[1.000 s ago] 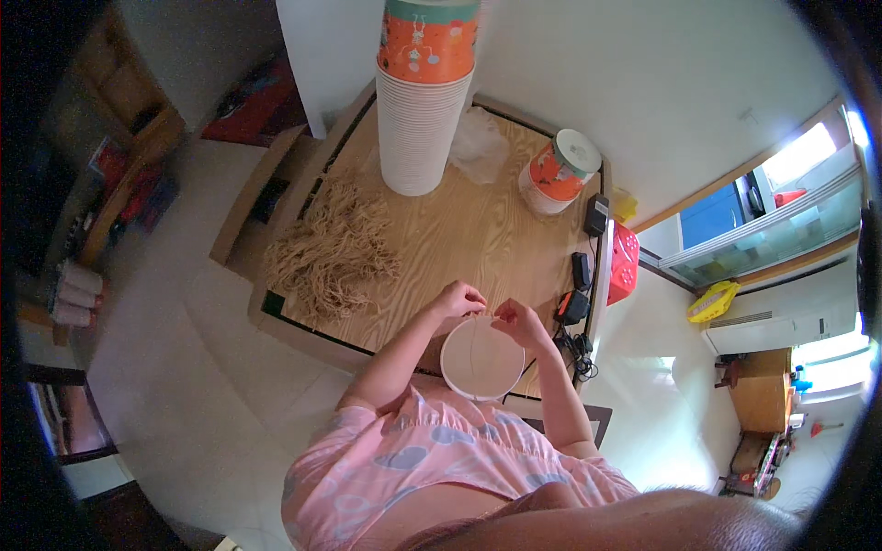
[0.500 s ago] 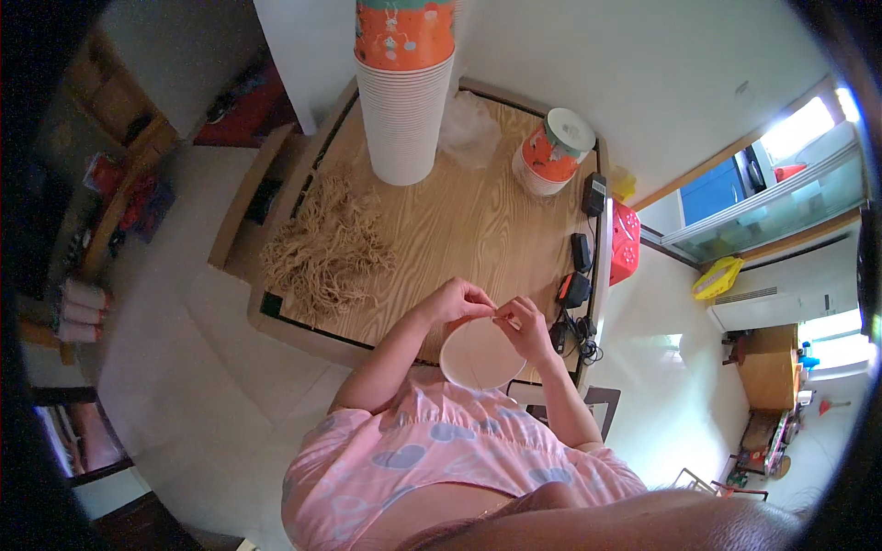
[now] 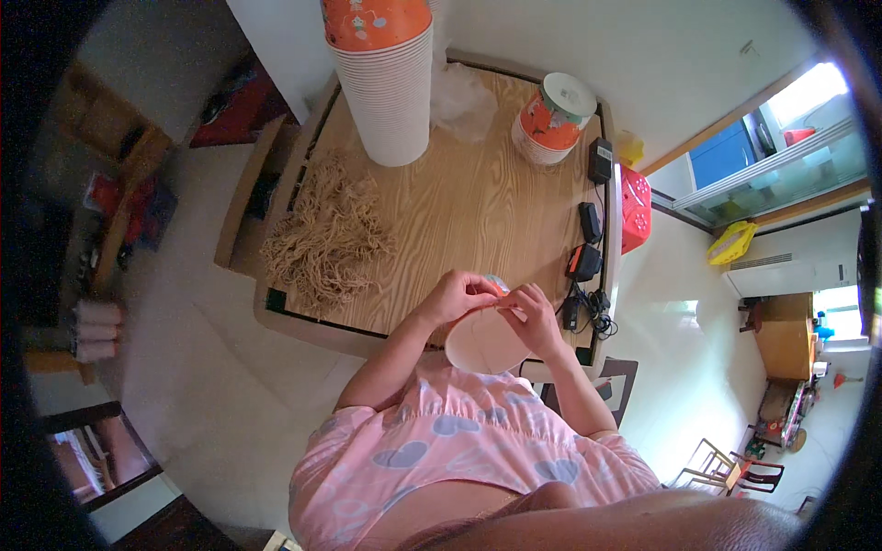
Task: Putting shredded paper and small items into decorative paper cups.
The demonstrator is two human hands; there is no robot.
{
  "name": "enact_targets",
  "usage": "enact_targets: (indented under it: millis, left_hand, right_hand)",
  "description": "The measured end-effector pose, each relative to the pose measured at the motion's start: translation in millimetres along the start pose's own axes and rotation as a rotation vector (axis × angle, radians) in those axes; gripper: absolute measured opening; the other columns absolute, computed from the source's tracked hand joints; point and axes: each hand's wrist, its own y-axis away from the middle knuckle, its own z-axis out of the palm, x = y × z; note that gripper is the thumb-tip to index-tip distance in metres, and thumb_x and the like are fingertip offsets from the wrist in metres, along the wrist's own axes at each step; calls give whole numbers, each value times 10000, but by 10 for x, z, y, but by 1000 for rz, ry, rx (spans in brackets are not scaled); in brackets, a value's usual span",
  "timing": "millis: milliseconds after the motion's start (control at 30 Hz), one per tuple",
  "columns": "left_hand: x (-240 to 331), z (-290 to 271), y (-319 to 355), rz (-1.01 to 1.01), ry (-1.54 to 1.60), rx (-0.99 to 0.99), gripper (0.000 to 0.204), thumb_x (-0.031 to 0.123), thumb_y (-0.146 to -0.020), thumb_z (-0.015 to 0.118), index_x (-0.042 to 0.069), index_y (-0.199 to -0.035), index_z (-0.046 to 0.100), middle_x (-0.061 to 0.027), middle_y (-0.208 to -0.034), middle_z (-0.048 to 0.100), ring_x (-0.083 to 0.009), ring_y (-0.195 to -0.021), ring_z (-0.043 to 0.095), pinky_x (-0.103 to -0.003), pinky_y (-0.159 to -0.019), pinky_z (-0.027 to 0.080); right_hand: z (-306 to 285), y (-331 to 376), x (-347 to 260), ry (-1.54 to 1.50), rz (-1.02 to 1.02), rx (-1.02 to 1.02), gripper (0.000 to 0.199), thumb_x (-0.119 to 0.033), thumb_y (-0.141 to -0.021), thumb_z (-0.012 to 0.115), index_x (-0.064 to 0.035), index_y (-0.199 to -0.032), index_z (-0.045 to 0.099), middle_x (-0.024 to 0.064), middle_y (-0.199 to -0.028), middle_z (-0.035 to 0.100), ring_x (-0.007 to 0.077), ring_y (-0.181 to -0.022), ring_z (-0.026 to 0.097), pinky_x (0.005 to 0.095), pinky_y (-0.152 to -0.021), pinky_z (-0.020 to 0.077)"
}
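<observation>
A large paper bucket (image 3: 485, 345), white inside with a printed orange and green outside, is tilted between my body and the table's near edge. Its open mouth faces up toward me. On the far side of its rim, my left hand (image 3: 464, 295) and my right hand (image 3: 535, 318) meet, thumbs and fingertips pinched close together. A thin tan strand hangs across the bucket's inside. Which fingertips grip the strand and which the rim is too small to make out. A tangled heap of tan twine (image 3: 329, 237) lies on the table's left side.
On the wood-grain table (image 3: 450, 216) stand a tall stack of paper buckets (image 3: 390, 101) and a shorter stack (image 3: 549, 124). A crumpled clear plastic bag (image 3: 462, 99) lies between them. Black power adapters (image 3: 584, 262) and cables line the right edge, beside a red plastic basket (image 3: 636, 211).
The view has shifted slightly. Both hands stay pinched together at the bucket's rim, and the bucket has tipped a little, showing more of its printed outside.
</observation>
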Motion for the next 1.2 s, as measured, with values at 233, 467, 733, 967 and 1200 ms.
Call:
enact_targets:
  millis: [233,467,733,967,1200]
  left_hand:
    - [-45,-11,0,24,-154,8,114,85,-747,656,-12,-807,640,-42,-746,624,-87,-680,562,-234,-612,457]
    - [70,92,4,138,-530,126,112,92,-716,664,3,-761,612,-103,-740,590,-195,-659,583,-297,-595,454]
    - [-16,15,80,82,-253,93,87,78,-718,645,3,-747,612,-93,-708,602,-179,-645,603,-295,-598,475]
    - [-96,21,32,-19,-221,100,76,62,-774,623,-7,-799,603,-30,-729,612,-77,-666,564,-232,-609,471]
    - [-1,39,3,71,-306,107,81,56,-770,612,-16,-807,607,-71,-752,609,-120,-689,589,-252,-624,476]
  right_hand:
    - [-11,38,38,27,-8,38,124,-17,-695,633,-60,-806,596,72,-780,554,253,-748,524,339,-660,427]
    - [-26,-35,20,19,-37,-15,139,-6,-702,621,-67,-825,602,77,-774,545,257,-744,519,344,-659,430]
    - [18,27,18,7,22,24,121,-41,-700,629,-49,-806,571,90,-805,542,270,-769,509,346,-678,429]
    - [-32,-32,-20,37,17,-40,178,-72,-694,625,-66,-857,554,100,-847,519,295,-812,488,372,-709,428]
    - [-2,-31,33,61,-11,-45,184,-67,-691,614,-79,-871,573,95,-843,523,291,-810,495,373,-700,430]
